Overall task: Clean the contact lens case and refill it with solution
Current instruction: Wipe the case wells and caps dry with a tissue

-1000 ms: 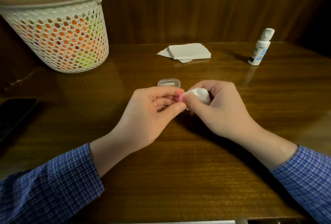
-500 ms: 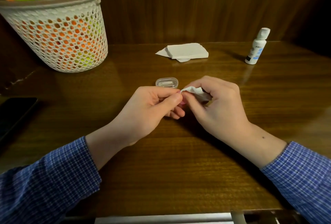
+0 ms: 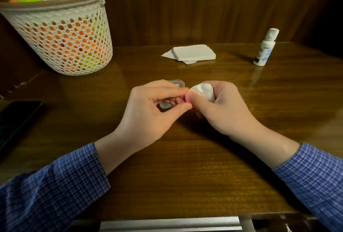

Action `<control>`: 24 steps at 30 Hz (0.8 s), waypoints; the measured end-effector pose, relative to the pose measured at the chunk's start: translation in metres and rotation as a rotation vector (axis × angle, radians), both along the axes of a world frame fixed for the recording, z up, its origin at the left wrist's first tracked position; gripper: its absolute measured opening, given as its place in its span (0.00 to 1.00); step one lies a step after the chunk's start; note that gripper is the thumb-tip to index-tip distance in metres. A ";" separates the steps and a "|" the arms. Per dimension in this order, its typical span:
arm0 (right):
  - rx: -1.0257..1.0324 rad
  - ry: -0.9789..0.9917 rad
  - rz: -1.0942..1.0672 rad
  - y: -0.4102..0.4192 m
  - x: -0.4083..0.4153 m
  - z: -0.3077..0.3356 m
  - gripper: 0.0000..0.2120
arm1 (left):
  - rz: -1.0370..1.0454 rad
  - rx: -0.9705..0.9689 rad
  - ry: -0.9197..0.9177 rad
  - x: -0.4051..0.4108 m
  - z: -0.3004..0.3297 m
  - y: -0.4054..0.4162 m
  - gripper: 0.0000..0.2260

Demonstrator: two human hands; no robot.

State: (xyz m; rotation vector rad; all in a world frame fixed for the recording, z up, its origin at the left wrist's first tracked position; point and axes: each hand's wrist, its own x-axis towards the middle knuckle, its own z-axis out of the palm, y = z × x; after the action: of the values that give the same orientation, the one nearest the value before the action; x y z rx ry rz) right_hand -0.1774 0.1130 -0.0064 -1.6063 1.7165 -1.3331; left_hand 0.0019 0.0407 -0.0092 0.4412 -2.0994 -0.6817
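Your left hand pinched the pink-edged contact lens case between thumb and fingers, above the wooden table. Your right hand gripped a wadded tissue, pressing it against the case. Farther back lay folded tissues; the solution bottle stood well right.

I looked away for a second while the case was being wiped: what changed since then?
The right hand re-bunched the tissue against the pink case part, which the left hand keeps pinching. The bottle, napkin stack and basket stayed put.
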 end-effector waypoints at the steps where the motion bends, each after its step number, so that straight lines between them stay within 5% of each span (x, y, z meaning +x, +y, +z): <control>1: -0.002 0.008 0.017 0.000 -0.001 0.000 0.11 | 0.010 -0.026 -0.007 0.000 -0.001 0.000 0.14; 4: -0.064 0.053 0.021 0.001 -0.002 0.000 0.09 | -0.018 0.065 -0.007 -0.001 -0.001 0.000 0.15; 8: -0.200 0.174 -0.005 0.001 -0.008 0.002 0.05 | -0.068 0.645 0.090 -0.006 0.011 -0.003 0.17; 13: -0.316 0.423 0.090 0.005 -0.014 0.000 0.02 | -0.244 1.183 -0.094 -0.007 0.017 -0.009 0.17; 17: -0.380 0.477 0.093 0.005 -0.014 0.000 0.01 | -0.349 1.291 -0.088 -0.007 0.017 -0.010 0.13; 24: -0.275 0.257 -0.028 0.004 -0.005 -0.001 0.05 | -0.345 1.192 0.101 -0.005 0.014 -0.009 0.11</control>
State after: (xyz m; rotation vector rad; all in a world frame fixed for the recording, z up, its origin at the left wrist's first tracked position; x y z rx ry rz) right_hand -0.1822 0.1166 -0.0077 -1.9876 1.7648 -1.4834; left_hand -0.0033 0.0312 0.0044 0.6413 -1.4713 -2.0993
